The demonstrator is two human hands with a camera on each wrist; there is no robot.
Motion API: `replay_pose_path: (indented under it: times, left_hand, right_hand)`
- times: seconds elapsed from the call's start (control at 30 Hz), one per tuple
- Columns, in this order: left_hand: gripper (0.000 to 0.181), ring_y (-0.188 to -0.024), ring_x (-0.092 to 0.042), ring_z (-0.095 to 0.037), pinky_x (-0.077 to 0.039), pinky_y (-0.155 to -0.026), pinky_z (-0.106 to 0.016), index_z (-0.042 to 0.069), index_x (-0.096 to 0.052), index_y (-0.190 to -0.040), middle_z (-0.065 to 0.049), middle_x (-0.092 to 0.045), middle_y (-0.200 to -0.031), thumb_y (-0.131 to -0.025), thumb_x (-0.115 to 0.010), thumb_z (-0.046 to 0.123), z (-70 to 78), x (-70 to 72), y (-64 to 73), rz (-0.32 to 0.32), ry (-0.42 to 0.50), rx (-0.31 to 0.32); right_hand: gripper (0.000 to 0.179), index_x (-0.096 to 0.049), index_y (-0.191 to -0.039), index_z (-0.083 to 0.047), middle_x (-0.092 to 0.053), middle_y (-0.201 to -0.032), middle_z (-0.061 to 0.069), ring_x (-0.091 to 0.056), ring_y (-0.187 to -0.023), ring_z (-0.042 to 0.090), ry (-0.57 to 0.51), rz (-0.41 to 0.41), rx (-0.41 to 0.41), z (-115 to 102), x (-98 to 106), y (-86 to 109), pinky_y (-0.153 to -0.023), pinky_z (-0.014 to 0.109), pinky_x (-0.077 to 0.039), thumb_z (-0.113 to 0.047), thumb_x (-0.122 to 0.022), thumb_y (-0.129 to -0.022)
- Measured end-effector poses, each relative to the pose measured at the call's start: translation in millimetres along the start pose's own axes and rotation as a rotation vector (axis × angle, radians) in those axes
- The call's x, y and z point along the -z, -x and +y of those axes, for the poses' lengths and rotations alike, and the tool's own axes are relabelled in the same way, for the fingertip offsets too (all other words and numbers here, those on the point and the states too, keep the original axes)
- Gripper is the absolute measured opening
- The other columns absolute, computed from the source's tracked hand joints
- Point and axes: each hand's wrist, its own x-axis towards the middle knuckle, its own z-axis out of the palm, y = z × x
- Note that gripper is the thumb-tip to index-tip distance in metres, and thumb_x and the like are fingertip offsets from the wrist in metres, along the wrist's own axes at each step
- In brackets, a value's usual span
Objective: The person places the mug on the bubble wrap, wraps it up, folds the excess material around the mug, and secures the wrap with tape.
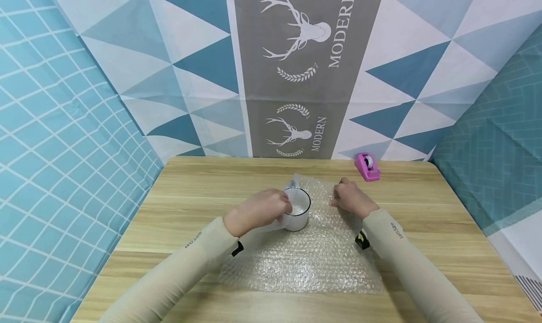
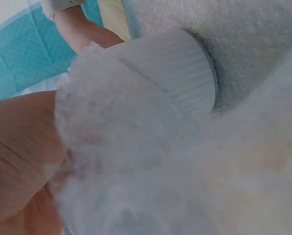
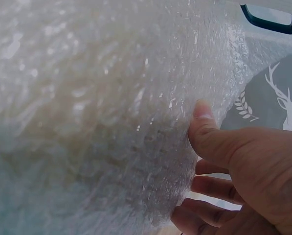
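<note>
A white mug (image 1: 296, 222) with a dark rim stands upright on a sheet of bubble wrap (image 1: 305, 266). My left hand (image 1: 262, 207) is at the mug's left side and grips a raised flap of the wrap, its fingertips right at the rim. In the left wrist view that flap (image 2: 116, 103) overlaps part of the mug's ribbed wall (image 2: 172, 68). To the right of the mug, my right hand (image 1: 353, 198) pinches the sheet's far right edge, thumb (image 3: 202, 129) on the near face and fingers behind. The dark-edged mug handle (image 3: 268, 24) shows in the right wrist view.
A pink tape dispenser (image 1: 367, 166) stands at the back right of the wooden table (image 1: 203, 177), beyond my right hand. Patterned cloth (image 1: 296, 78) hangs directly behind the table's back edge, and blue cloth (image 1: 67, 139) hangs along the left side.
</note>
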Motion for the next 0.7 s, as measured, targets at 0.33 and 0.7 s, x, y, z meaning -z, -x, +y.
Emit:
replay_pose_path:
  times: [0.33,0.7]
  left_hand:
    - [0.009,-0.084,-0.066,-0.011,-0.055,-0.085,-0.027,0.022,-0.079,-0.092,0.009,-0.076,-0.088,-0.084,-0.081,0.025,5.8,0.4,-0.5,-0.039,-0.118,0.047]
    - [0.017,-0.108,-0.066,-0.012,-0.053,-0.099,-0.031,0.024,-0.080,-0.102,0.007,-0.072,-0.112,-0.088,-0.080,0.033,9.4,-1.9,-1.0,-0.109,-0.190,0.081]
  right_hand:
    - [0.027,-0.071,-0.095,-0.001,-0.059,-0.108,0.022,-0.060,-0.094,0.037,-0.009,-0.013,-0.014,0.3,-0.7,-0.4,-0.090,0.056,-0.054,-0.026,-0.080,-0.090]
    - [0.026,-0.070,-0.092,0.000,-0.059,-0.104,0.022,-0.060,-0.091,0.036,0.004,0.006,-0.001,-0.4,-1.7,0.7,-0.089,0.056,-0.053,-0.024,-0.080,-0.089]
